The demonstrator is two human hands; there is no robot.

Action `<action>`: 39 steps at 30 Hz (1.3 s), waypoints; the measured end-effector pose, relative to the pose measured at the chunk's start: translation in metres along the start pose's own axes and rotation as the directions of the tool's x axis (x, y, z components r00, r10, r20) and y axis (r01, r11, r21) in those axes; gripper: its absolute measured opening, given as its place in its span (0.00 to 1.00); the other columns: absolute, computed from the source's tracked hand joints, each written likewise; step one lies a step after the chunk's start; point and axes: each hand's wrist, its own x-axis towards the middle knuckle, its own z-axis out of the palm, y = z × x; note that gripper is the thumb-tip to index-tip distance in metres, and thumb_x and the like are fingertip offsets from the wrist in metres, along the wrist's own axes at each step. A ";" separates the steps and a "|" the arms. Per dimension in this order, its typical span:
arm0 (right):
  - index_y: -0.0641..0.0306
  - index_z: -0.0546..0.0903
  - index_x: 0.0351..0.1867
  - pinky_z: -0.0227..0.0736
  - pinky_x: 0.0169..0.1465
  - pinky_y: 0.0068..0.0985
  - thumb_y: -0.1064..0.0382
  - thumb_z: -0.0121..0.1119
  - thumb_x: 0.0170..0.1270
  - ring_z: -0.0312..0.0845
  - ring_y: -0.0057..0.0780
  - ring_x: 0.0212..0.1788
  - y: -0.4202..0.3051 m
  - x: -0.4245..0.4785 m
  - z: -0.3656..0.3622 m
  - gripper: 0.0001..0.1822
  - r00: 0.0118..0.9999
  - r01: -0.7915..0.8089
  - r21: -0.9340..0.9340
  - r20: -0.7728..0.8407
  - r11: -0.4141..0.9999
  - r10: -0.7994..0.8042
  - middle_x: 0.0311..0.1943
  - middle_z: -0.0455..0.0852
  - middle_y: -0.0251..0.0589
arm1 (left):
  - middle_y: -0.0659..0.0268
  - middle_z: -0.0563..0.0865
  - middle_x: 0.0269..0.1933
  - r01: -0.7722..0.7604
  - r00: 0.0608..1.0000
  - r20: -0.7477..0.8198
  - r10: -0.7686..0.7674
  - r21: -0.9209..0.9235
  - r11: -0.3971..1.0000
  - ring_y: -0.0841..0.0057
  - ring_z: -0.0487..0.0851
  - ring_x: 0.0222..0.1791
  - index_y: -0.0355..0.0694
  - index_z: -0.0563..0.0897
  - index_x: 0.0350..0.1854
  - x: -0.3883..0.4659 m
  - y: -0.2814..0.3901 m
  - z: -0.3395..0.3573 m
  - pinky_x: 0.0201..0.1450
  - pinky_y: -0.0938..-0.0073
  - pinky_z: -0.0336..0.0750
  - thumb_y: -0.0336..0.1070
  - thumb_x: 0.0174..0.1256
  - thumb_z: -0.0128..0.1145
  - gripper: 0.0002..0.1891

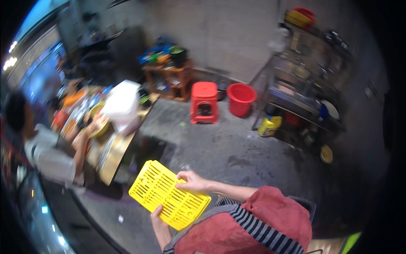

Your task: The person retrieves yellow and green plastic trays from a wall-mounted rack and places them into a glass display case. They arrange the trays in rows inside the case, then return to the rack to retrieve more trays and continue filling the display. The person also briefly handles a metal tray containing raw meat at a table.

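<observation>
A yellow slotted plastic rack or basket is held in front of my body, its flat slatted face turned up towards me. My right hand grips its far long edge, thumb and fingers bent over the rim. My left hand holds the opposite edge, with the thumb lying on the slats and the other fingers hidden beneath. Both hands keep it tilted above the floor. Whether it is one piece or a stack I cannot tell.
At left, a person works by a wooden table bearing a white container and a yellow bowl. Farther off stand a red plastic stool, a red bucket, and a metal sink stand with a yellow bag beneath.
</observation>
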 end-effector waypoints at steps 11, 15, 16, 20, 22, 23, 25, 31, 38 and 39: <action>0.71 0.73 0.43 0.77 0.36 0.22 0.67 0.55 0.60 0.79 0.27 0.37 0.008 -0.109 -0.078 0.12 0.667 0.129 0.195 -0.742 0.972 0.061 0.37 0.80 0.44 | 0.52 0.79 0.47 0.425 0.823 0.304 -0.480 0.232 0.875 0.60 0.79 0.47 0.29 0.72 0.51 0.123 -0.023 0.068 0.51 0.63 0.73 0.22 0.47 0.53 0.23; 0.69 0.75 0.41 0.76 0.33 0.18 0.66 0.55 0.60 0.78 0.22 0.35 0.000 -0.153 -0.060 0.10 0.558 0.113 0.194 -0.824 0.975 0.099 0.33 0.80 0.39 | 0.53 0.79 0.48 0.521 0.776 0.239 -0.583 0.277 0.807 0.61 0.79 0.46 0.29 0.72 0.50 0.119 -0.014 0.081 0.52 0.64 0.73 0.19 0.46 0.53 0.23; 0.69 0.75 0.40 0.76 0.32 0.19 0.67 0.54 0.60 0.78 0.22 0.34 0.000 -0.157 -0.061 0.09 0.546 0.092 0.157 -0.834 0.983 0.082 0.33 0.80 0.38 | 0.53 0.79 0.47 0.540 0.756 0.239 -0.609 0.299 0.787 0.61 0.79 0.45 0.29 0.72 0.50 0.126 -0.016 0.080 0.52 0.64 0.73 0.19 0.46 0.53 0.23; 0.68 0.76 0.39 0.75 0.32 0.19 0.67 0.53 0.61 0.78 0.20 0.33 0.001 -0.162 -0.083 0.08 0.477 -0.031 -0.076 -0.877 0.997 -0.052 0.31 0.80 0.37 | 0.52 0.79 0.47 0.567 0.687 0.310 -0.658 0.338 0.751 0.60 0.80 0.45 0.28 0.72 0.50 0.171 -0.040 0.057 0.51 0.64 0.74 0.17 0.46 0.52 0.23; 0.68 0.76 0.37 0.74 0.32 0.19 0.67 0.54 0.59 0.77 0.20 0.33 -0.006 -0.158 -0.102 0.07 0.466 -0.115 -0.285 -0.861 0.952 -0.202 0.29 0.80 0.36 | 0.52 0.79 0.47 0.550 0.674 0.365 -0.643 0.333 0.766 0.60 0.79 0.45 0.28 0.72 0.50 0.196 -0.061 0.040 0.51 0.64 0.74 0.18 0.47 0.51 0.23; 0.68 0.76 0.36 0.73 0.32 0.20 0.67 0.54 0.58 0.77 0.19 0.33 -0.014 -0.157 -0.115 0.07 0.468 -0.167 -0.417 -0.831 0.893 -0.301 0.27 0.80 0.35 | 0.52 0.79 0.48 0.560 0.673 0.373 -0.639 0.308 0.769 0.60 0.79 0.46 0.28 0.72 0.50 0.207 -0.075 0.037 0.51 0.64 0.74 0.18 0.47 0.51 0.23; 0.69 0.76 0.35 0.72 0.34 0.20 0.67 0.55 0.56 0.77 0.20 0.32 -0.023 -0.149 -0.143 0.08 0.491 -0.204 -0.536 -0.780 0.819 -0.388 0.25 0.80 0.38 | 0.52 0.78 0.48 0.587 0.673 0.340 -0.657 0.296 0.754 0.60 0.78 0.47 0.29 0.71 0.51 0.225 -0.090 0.031 0.51 0.63 0.74 0.19 0.47 0.51 0.23; 0.71 0.75 0.34 0.73 0.35 0.27 0.63 0.56 0.54 0.80 0.35 0.31 -0.086 -0.128 -0.208 0.11 0.476 -0.446 -0.804 -0.585 0.394 -0.656 0.26 0.81 0.49 | 0.53 0.77 0.51 0.515 0.642 0.533 -0.551 0.233 0.825 0.61 0.77 0.49 0.29 0.69 0.54 0.314 -0.147 0.029 0.54 0.64 0.72 0.21 0.45 0.53 0.27; 0.67 0.73 0.30 0.72 0.37 0.37 0.62 0.54 0.53 0.77 0.47 0.34 -0.184 -0.126 -0.319 0.10 0.466 -0.831 -0.499 -0.387 -0.245 -0.796 0.27 0.79 0.52 | 0.53 0.77 0.51 0.413 0.710 0.561 -0.425 0.157 0.897 0.61 0.77 0.49 0.29 0.69 0.54 0.369 -0.180 0.043 0.54 0.64 0.72 0.20 0.45 0.53 0.27; 0.68 0.73 0.29 0.72 0.38 0.37 0.62 0.54 0.53 0.77 0.47 0.35 -0.210 -0.124 -0.341 0.10 0.449 -0.859 -0.437 -0.387 -0.269 -0.806 0.28 0.79 0.52 | 0.52 0.77 0.50 0.413 0.729 0.542 -0.417 0.137 0.900 0.61 0.77 0.49 0.29 0.69 0.54 0.367 -0.186 0.051 0.54 0.64 0.72 0.19 0.45 0.53 0.27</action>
